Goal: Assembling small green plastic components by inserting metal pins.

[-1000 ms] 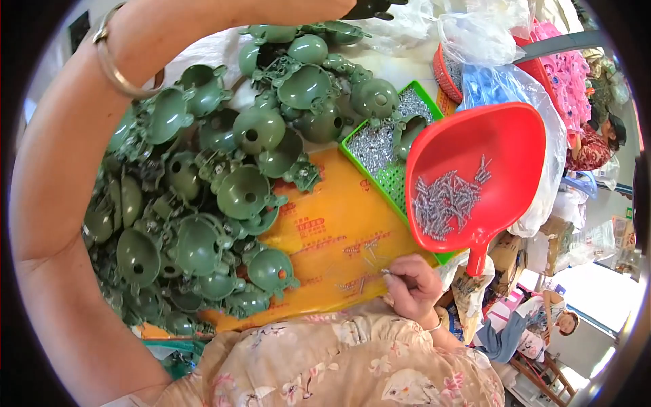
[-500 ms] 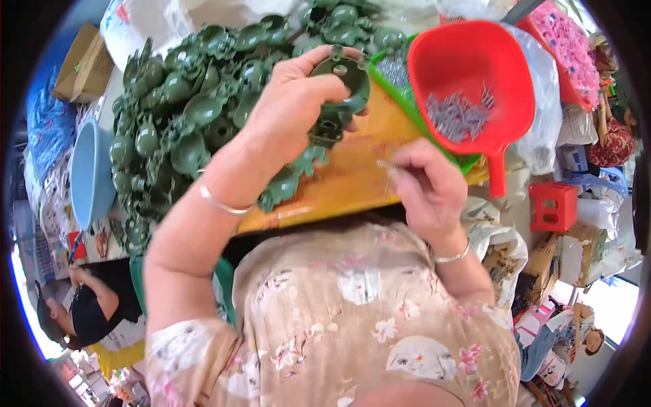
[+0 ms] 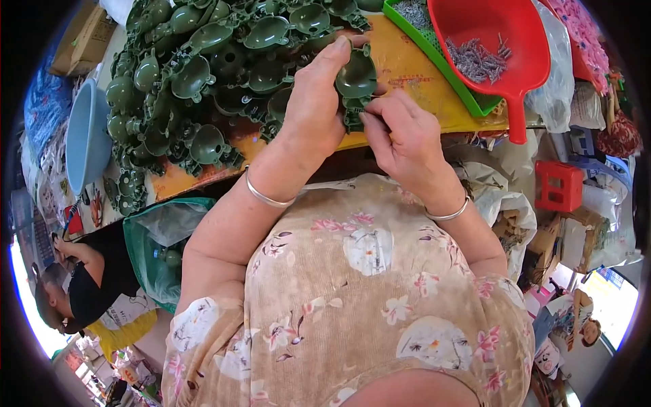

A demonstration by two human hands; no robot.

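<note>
My left hand (image 3: 315, 102) is wrapped around a dark green, glossy plastic cup-shaped part (image 3: 357, 76), its hollow side facing up. At the part's near end, my right hand (image 3: 407, 132) pinches with thumb and forefinger against small moulded tabs. A thin metal spring showed in that pinch a moment ago; the fingers now cover it. Left of my hands lies a heap of similar green plastic parts (image 3: 268, 32), several joined in clusters. Grey metal springs (image 3: 478, 61) fill the bottom of a red scoop (image 3: 463, 17) at the right.
Under the scoop stands a green tray (image 3: 434, 51) with small metal pieces. A yellow-topped table (image 3: 407, 74) has its near edge just before me. A blue basin (image 3: 88, 139) stands at left, a green bag-lined container (image 3: 152, 251) below it, and a red stool (image 3: 559, 186) at right. Other people are in the background.
Both hands have come together: the left lowered the green part toward me, and the right moved up and left, bringing the spring to it. The whole view has shifted, with the table higher now.
</note>
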